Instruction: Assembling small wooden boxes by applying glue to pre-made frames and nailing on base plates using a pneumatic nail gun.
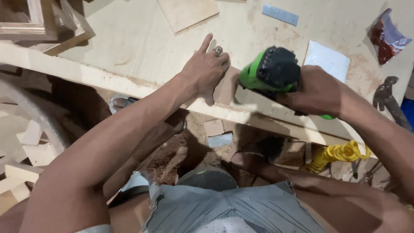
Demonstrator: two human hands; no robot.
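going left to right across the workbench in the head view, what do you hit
wooden frame pieces → plywood offcut → left hand → green nail gun → right hand → red packet

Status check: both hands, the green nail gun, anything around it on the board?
Left hand flat on small wood piece, forefinger out. Right hand grips green nail gun, nose at that piece. Hammer and white sheet lie apart to the right.

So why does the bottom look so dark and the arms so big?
Head view: light falls on the bench top, which shades the floor beneath; the wide lens stretches the near arms; the left hand and the right hand on the green tool look slightly soft.
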